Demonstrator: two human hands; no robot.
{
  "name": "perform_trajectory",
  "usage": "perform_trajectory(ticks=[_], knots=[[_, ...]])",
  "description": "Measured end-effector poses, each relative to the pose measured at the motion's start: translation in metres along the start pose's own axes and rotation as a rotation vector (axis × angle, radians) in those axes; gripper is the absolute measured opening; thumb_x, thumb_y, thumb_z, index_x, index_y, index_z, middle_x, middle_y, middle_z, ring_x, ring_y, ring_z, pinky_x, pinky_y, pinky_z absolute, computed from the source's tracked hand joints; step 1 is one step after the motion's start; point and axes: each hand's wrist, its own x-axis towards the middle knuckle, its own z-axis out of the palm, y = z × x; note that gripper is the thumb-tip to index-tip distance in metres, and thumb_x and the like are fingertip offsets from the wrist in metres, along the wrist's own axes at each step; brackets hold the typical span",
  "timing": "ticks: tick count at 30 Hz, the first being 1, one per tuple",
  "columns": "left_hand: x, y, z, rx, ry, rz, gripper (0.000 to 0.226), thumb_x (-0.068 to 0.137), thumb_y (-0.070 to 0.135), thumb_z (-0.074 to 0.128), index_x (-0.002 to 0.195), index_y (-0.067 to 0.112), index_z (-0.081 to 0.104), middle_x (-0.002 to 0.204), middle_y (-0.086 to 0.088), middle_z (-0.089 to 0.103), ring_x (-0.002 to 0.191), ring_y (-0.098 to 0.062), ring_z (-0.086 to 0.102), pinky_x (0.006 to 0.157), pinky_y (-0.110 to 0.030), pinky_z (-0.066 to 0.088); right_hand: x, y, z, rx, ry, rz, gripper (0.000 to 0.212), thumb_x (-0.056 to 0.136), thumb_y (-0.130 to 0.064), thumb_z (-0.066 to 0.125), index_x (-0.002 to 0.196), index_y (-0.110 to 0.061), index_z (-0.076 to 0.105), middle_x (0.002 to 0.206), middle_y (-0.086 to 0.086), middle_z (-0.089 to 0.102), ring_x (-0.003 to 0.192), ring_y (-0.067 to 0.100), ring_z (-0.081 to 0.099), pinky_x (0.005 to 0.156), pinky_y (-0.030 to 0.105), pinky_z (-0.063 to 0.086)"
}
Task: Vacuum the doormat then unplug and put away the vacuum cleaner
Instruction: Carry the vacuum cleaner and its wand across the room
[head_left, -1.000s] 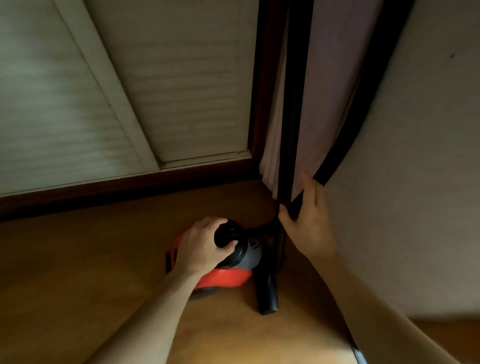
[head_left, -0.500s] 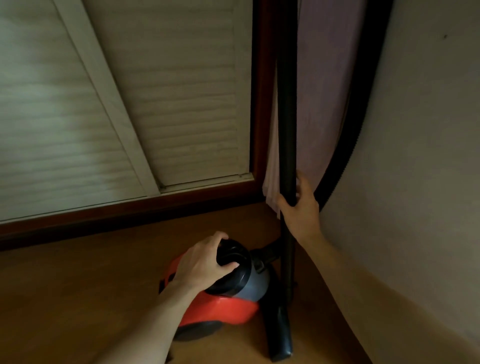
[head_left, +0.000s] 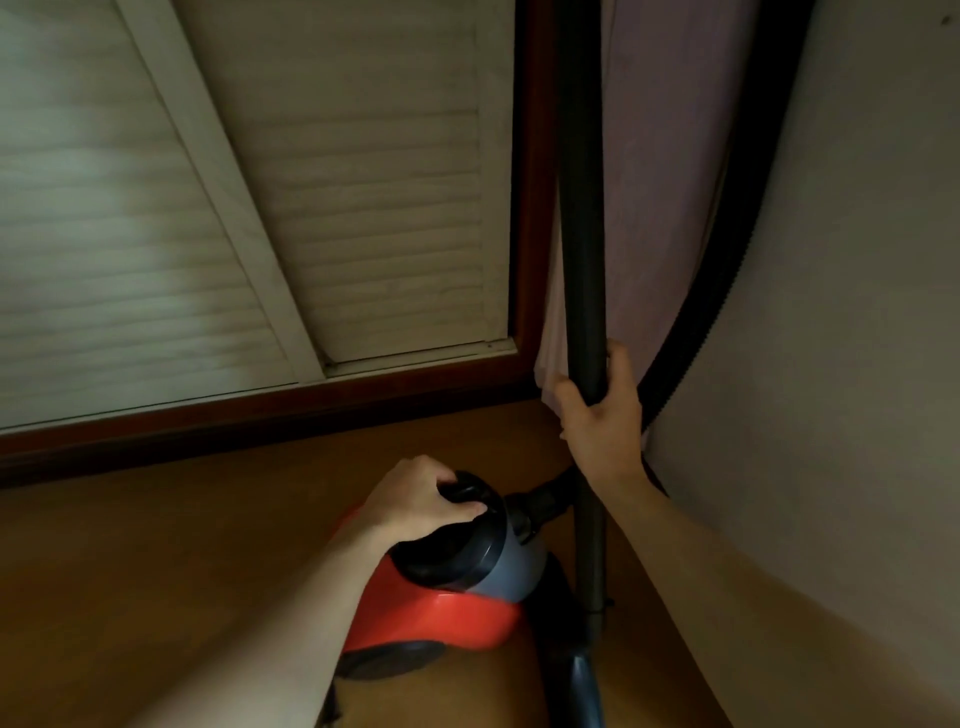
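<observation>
A red and grey vacuum cleaner sits on the wooden floor in a dim corner. My left hand grips the black handle on top of it. Its black wand stands upright in the corner, and my right hand is curled round the wand about halfway up. The ribbed black hose arcs down along the right wall behind my right hand. The black floor nozzle rests on the floor at the wand's foot. No doormat or plug is in view.
White louvred doors in a dark wooden frame close off the back. A pale pink curtain hangs in the corner behind the wand. A plain wall bounds the right side. Wooden floor stretches to the left.
My right hand has closed fully round the wand and brought it more upright. The vacuum cleaner now lies lower in view, with my left hand still on its handle.
</observation>
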Motion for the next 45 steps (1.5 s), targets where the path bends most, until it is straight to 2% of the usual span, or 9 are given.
perform_trajectory(ticks=[4,8,12,21,27,32,36,42,45], knots=[[-0.002,-0.005,0.002,0.065,0.07,-0.011,0.056,0.061,0.079,0.065,0.073,0.024,0.073,0.069,0.008,0.072,0.063,-0.005,0.067,0.063,-0.04,0.058,-0.006,-0.009,-0.001,-0.02,0.015,-0.023,0.02,0.097,-0.008,0.063,0.112,-0.019,0.056,0.079,-0.01,0.052,0.067,-0.001,0.052,0.061,0.016,0.047],[-0.012,-0.012,-0.008,0.037,0.08,-0.028,0.063,0.066,0.076,0.063,0.068,0.014,0.069,0.062,-0.001,0.069,0.056,-0.011,0.065,0.055,-0.041,0.052,-0.009,-0.025,-0.001,-0.02,-0.01,-0.014,0.014,0.097,-0.008,0.065,0.106,-0.014,0.057,0.074,-0.007,0.05,0.061,-0.003,0.049,0.057,0.01,0.043],[-0.026,-0.006,-0.02,-0.054,0.095,-0.03,0.056,0.078,0.061,0.069,0.055,0.012,0.057,0.05,-0.001,0.057,0.048,-0.018,0.059,0.046,-0.033,0.038,-0.012,-0.052,0.004,0.013,-0.056,-0.027,0.011,0.097,-0.018,0.067,0.097,-0.021,0.056,0.071,-0.004,0.051,0.061,0.005,0.05,0.053,0.02,0.046],[-0.058,0.031,-0.095,-0.104,0.171,-0.061,0.047,0.076,0.056,0.073,0.064,0.01,0.068,0.063,-0.002,0.069,0.061,-0.011,0.067,0.057,-0.04,0.05,-0.001,-0.124,0.019,0.058,-0.089,0.057,0.017,0.092,-0.034,0.072,0.091,-0.028,0.057,0.071,0.0,0.053,0.063,0.019,0.053,0.056,0.037,0.049],[-0.119,0.106,-0.217,-0.152,0.177,-0.127,0.048,0.069,0.063,0.068,0.068,0.015,0.071,0.065,0.004,0.071,0.064,-0.004,0.067,0.057,-0.035,0.052,0.041,-0.267,0.014,0.063,-0.093,0.136,0.018,0.091,-0.026,0.07,0.085,-0.025,0.054,0.067,0.007,0.049,0.059,0.026,0.048,0.054,0.038,0.045],[-0.172,0.188,-0.348,-0.131,0.207,-0.133,0.033,0.076,0.049,0.075,0.061,0.021,0.066,0.06,0.007,0.067,0.06,0.0,0.063,0.051,-0.021,0.043,0.085,-0.419,0.007,0.026,-0.106,0.137,0.018,0.088,-0.028,0.07,0.085,-0.022,0.054,0.072,0.024,0.053,0.064,0.046,0.053,0.05,0.052,0.05],[-0.226,0.248,-0.456,-0.21,0.22,-0.144,0.044,0.073,0.06,0.067,0.089,0.02,0.078,0.081,0.007,0.076,0.078,-0.004,0.07,0.07,-0.031,0.058,0.111,-0.542,-0.002,-0.029,-0.101,0.127,0.024,0.083,-0.039,0.071,0.079,-0.025,0.051,0.069,0.019,0.055,0.063,0.044,0.055,0.053,0.055,0.051],[-0.315,0.333,-0.576,-0.21,0.311,-0.145,0.021,0.083,0.039,0.073,0.08,0.019,0.071,0.075,0.009,0.07,0.076,-0.009,0.066,0.059,-0.017,0.047,0.122,-0.705,-0.025,-0.04,-0.105,0.076,0.021,0.081,-0.04,0.07,0.084,-0.024,0.057,0.069,0.015,0.057,0.064,0.04,0.057,0.055,0.052,0.053],[-0.349,0.354,-0.607,-0.203,0.429,-0.137,0.023,0.082,0.038,0.074,0.088,0.016,0.075,0.083,0.004,0.075,0.081,-0.011,0.066,0.068,-0.024,0.049,0.118,-0.752,-0.03,-0.037,-0.12,0.026,0.025,0.082,-0.041,0.07,0.087,-0.02,0.059,0.068,0.015,0.056,0.063,0.038,0.056,0.055,0.051,0.051]])
